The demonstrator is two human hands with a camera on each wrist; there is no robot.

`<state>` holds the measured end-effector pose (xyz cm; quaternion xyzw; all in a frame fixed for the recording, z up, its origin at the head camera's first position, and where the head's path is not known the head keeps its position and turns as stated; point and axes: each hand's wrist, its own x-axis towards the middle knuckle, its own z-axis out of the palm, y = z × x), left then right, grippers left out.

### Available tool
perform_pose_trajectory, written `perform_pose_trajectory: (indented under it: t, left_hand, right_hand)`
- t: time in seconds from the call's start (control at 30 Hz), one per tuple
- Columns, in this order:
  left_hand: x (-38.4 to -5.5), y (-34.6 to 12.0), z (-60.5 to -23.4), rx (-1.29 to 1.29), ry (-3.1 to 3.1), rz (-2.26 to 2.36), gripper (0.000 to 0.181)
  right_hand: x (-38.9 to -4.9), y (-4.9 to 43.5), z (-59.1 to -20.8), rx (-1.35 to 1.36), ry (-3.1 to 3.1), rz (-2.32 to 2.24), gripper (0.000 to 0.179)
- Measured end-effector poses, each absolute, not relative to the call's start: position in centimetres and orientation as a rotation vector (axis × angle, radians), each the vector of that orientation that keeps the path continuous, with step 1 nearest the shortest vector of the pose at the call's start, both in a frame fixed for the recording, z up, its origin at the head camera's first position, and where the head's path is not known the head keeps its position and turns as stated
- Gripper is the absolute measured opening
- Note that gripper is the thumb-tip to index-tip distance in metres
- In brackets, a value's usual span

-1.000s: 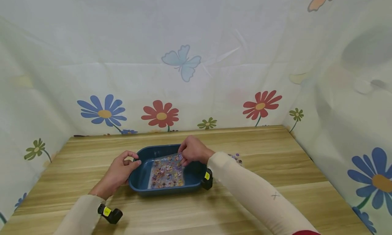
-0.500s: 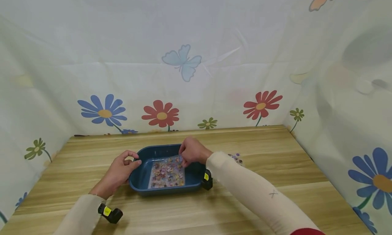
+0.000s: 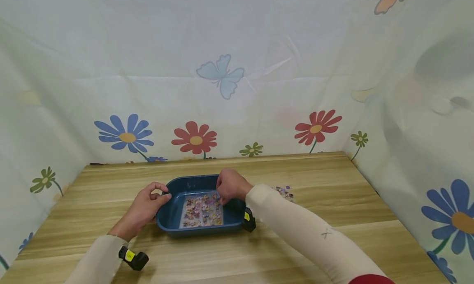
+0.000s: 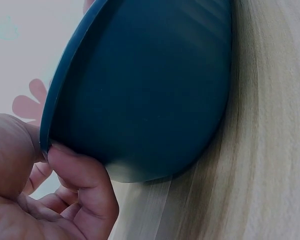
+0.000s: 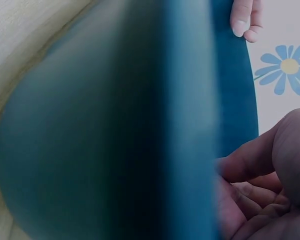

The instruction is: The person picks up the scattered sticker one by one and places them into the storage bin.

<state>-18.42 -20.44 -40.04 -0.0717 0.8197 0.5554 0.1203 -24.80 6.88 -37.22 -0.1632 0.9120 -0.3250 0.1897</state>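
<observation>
A dark blue oval basin [image 3: 203, 231] stands on the wooden table. Inside it lies a clear plastic sheet [image 3: 200, 212] covered with small colourful stickers or pieces. My left hand [image 3: 146, 203] holds the basin's left rim; the left wrist view shows thumb and curled fingers [image 4: 85, 180] pinching that rim. Over the basin's right half, my right hand [image 3: 231, 186] reaches down with curled fingers and pinches the sheet's upper right corner. In the right wrist view the basin wall [image 5: 65, 130] hides the fingertips and the sheet.
Another patch of small colourful pieces [image 3: 285, 192] lies on the table [image 3: 326, 185] to the right, partly hidden by the right sleeve [image 3: 300, 222]. A flower-printed white curtain [image 3: 259, 111] surrounds the table at the back and sides.
My right hand has come down slightly, and the sheet's raised upper right part has sunk flatter into the basin. The left hand and the basin have stayed in place.
</observation>
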Motion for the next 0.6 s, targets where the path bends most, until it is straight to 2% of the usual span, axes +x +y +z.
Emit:
perform_pose_trajectory:
  t: [0.23, 0.33, 0.5, 0.6]
  left_hand:
    - [-18.48, -20.54, -40.11, -0.205, 2.399, 1.618, 0.030]
    - [-18.46, -20.48, -40.12, -0.209, 2.400, 1.614, 0.030]
    - [-18.44, -20.45, -40.08, -0.207, 2.396, 1.619, 0.031]
    - [-18.42, -20.44, -40.06, -0.206, 2.394, 1.622, 0.031]
  right_hand:
    - [-24.69, 6.63, -37.52, -0.448, 2.566, -0.880, 0.013]
    - [-24.67, 6.59, -37.55, -0.451, 2.586, -0.846, 0.021]
    - [-24.63, 6.54, -37.47, -0.444, 2.617, -0.781, 0.047]
    - [-24.60, 6.48, -37.41, -0.425, 2.624, -0.750, 0.044]
